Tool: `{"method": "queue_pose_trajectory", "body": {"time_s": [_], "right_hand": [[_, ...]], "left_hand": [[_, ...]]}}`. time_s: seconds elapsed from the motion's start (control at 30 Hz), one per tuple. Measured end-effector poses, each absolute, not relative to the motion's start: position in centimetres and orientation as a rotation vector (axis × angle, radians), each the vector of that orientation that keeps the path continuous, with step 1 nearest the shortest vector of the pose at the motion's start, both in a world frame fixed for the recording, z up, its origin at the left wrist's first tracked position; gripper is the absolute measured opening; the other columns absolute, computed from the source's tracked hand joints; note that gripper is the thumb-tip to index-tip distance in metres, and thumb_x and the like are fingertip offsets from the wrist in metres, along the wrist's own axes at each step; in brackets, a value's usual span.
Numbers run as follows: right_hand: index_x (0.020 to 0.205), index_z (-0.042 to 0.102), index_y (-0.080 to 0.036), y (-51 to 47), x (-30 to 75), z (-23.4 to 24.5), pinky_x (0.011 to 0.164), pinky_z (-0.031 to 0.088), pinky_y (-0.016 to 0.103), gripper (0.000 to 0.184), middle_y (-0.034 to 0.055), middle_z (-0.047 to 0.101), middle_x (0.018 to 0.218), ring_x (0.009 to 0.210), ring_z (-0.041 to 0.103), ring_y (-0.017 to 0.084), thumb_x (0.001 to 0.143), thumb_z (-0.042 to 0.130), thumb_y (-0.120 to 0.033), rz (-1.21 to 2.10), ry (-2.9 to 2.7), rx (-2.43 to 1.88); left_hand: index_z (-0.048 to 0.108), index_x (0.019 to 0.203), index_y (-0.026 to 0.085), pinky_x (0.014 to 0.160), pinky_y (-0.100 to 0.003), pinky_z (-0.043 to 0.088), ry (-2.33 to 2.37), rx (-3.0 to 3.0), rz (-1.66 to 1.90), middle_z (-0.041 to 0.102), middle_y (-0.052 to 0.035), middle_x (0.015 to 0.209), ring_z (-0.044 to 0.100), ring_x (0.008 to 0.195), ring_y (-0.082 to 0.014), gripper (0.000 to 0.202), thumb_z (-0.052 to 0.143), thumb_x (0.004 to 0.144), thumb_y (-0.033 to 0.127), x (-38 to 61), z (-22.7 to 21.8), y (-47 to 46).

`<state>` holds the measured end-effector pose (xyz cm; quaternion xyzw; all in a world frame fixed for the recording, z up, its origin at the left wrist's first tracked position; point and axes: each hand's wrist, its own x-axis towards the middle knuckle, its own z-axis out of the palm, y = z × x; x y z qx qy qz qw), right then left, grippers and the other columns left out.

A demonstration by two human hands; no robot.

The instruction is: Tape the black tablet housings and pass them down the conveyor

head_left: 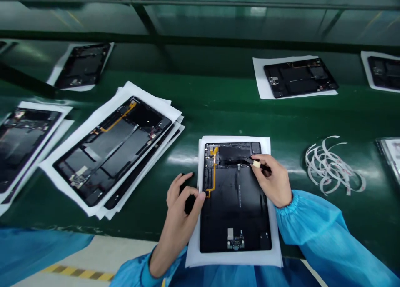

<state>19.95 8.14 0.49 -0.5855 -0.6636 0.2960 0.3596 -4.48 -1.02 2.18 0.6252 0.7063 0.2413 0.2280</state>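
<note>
In front of me a black tablet back housing (254, 208) lies on white sheets (193, 253). An orange flex cable (214, 176) runs along its upper left side, and a small circuit board (236, 242) sits at its bottom. My left hand (183, 214) is at the housing's left edge, its thumb by the lower end of the orange cable and its other fingers spread. Over the upper right part, my right hand (273, 180) pinches a small black tool with a cream band (256, 164); its exact kind is unclear. The tool's tip points left over the housing.
Left of me, more tablet housings (114, 153) are stacked between white sheets. Others lie at the back, including one housing (300, 76) at right. Curled white strips (334, 168) are heaped on the green table (218, 108). A blue sleeve (37, 251) shows at lower left.
</note>
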Motion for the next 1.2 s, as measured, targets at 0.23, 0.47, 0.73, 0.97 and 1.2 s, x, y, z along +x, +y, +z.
{"method": "queue_pose_trajectory", "body": {"time_s": [0.23,0.47,0.73,0.97,1.2], "right_hand": [[0.105,0.066,-0.020,8.2,19.8,0.6,0.059,0.050,0.024,0.021,0.0029,0.068,0.084,0.067,0.063,0.014,0.088,0.053,-0.021,0.728,-1.767,-1.500],[0.108,0.064,-0.020,8.2,19.8,0.3,0.060,0.050,0.026,0.023,0.0035,0.068,0.085,0.069,0.065,0.016,0.089,0.051,-0.020,0.720,-1.793,-1.483],[0.113,0.062,-0.021,8.1,20.2,0.0,0.057,0.050,0.024,0.027,0.0025,0.064,0.084,0.068,0.063,0.015,0.088,0.052,-0.022,0.750,-1.758,-1.451],[0.115,0.059,-0.021,8.0,20.2,0.6,0.057,0.048,0.022,0.026,-0.0005,0.058,0.078,0.063,0.057,0.012,0.090,0.052,-0.021,0.772,-1.702,-1.400],[0.114,0.057,-0.021,8.3,21.1,2.9,0.051,0.044,0.019,0.022,-0.0030,0.051,0.072,0.058,0.052,0.010,0.092,0.055,-0.022,0.678,-1.489,-1.361]], "left_hand": [[0.052,0.084,0.021,0.080,-0.029,0.049,1.879,1.932,0.773,0.059,-0.0070,0.110,0.061,0.100,-0.0196,0.015,0.047,0.099,0.022,-3.2,4.1,-0.5],[0.044,0.077,0.022,0.059,-0.027,0.038,1.948,2.275,0.548,0.047,0.0019,0.069,0.049,0.061,-0.0153,0.024,0.042,0.101,0.023,-3.8,4.8,0.2],[0.045,0.077,0.022,0.050,-0.019,0.038,1.869,1.738,0.723,0.044,0.0060,0.062,0.046,0.051,-0.0104,0.025,0.044,0.100,0.033,-3.8,5.9,0.0],[0.037,0.083,0.025,0.044,-0.017,0.035,1.700,1.342,0.872,0.037,0.0081,0.062,0.038,0.048,-0.0089,0.023,0.050,0.095,0.038,-1.8,7.9,0.5],[0.042,0.102,0.021,0.047,-0.010,0.037,1.854,1.574,1.093,0.050,0.0104,0.066,0.050,0.049,-0.0042,0.028,0.062,0.084,0.030,-5.0,13.2,12.3]]}}
